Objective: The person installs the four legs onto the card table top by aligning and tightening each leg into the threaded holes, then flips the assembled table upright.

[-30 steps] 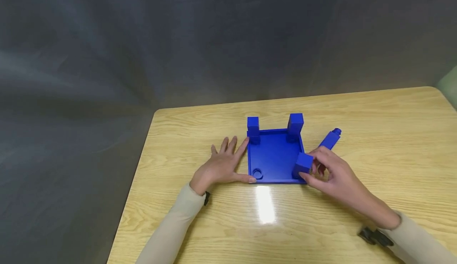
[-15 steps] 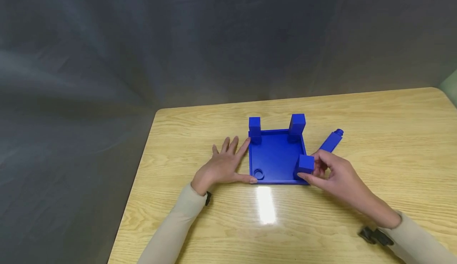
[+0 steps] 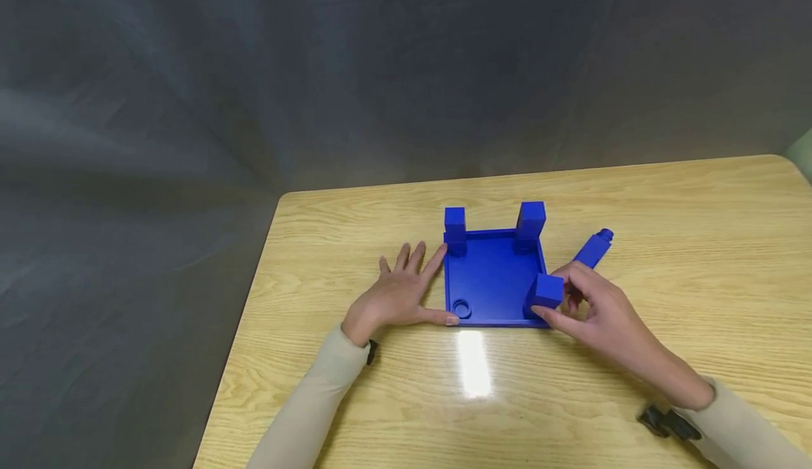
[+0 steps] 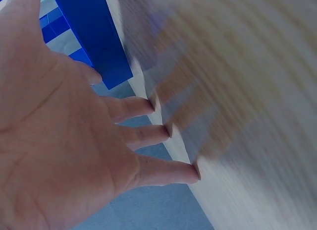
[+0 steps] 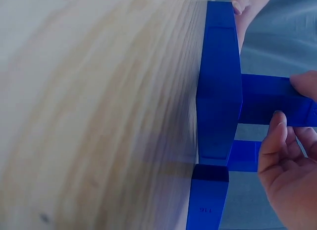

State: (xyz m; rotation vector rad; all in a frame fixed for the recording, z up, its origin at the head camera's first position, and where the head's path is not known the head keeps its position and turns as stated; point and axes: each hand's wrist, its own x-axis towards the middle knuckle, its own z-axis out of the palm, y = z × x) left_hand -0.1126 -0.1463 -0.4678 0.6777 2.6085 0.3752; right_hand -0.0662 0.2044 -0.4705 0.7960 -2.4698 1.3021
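A square blue tray-like base (image 3: pixel 493 282) with a low rim lies on the table. Blue square posts stand at its far left corner (image 3: pixel 454 223), far right corner (image 3: pixel 530 221) and near right corner (image 3: pixel 548 291). At the near left corner a round socket (image 3: pixel 462 308) shows. My right hand (image 3: pixel 596 307) pinches the near right post between thumb and fingers; the right wrist view shows this post (image 5: pixel 265 98) rising from the base (image 5: pixel 219 86). With fingers spread, my left hand (image 3: pixel 396 296) touches the base's left side, thumb at the near left corner; its fingertips (image 4: pixel 173 173) meet the table.
A loose blue post (image 3: pixel 593 249) with a threaded-looking end lies on the table right of the base, partly behind my right hand. The wooden table (image 3: pixel 355 222) ends at a far edge, with a dark curtain (image 3: pixel 406 67) behind it.
Everything sits slightly further right in the head view. My right fingers have shifted a little around the near right post, which looks slightly turned. The left hand keeps its place against the base.
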